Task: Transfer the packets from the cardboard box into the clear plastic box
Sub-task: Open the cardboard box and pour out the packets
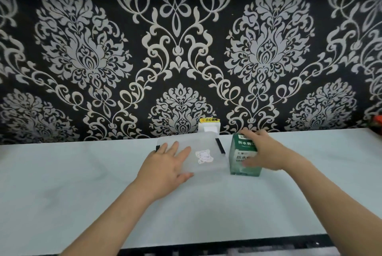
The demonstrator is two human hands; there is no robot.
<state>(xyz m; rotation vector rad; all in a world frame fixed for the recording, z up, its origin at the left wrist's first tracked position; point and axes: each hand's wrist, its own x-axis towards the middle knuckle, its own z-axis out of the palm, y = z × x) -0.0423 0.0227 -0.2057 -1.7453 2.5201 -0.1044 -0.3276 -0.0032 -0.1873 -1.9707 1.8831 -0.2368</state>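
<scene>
A clear plastic box [204, 148] with a lid, black side clips and a small cartoon sticker lies on the pale table near the wall. My left hand [168, 164] rests flat on its left part, fingers straight. Just right of it stands a green and white cardboard box [237, 152] with printed characters, its top closed. My right hand [263, 151] is wrapped round its right side, fingers over the top and thumb across the front. No packets are visible.
The pale table [82, 183] runs wide on both sides, with a dark front edge [227, 247] near me. A white wall socket with a yellow warning label [209, 126] sits behind the plastic box. A red object [378, 123] peeks in at far right.
</scene>
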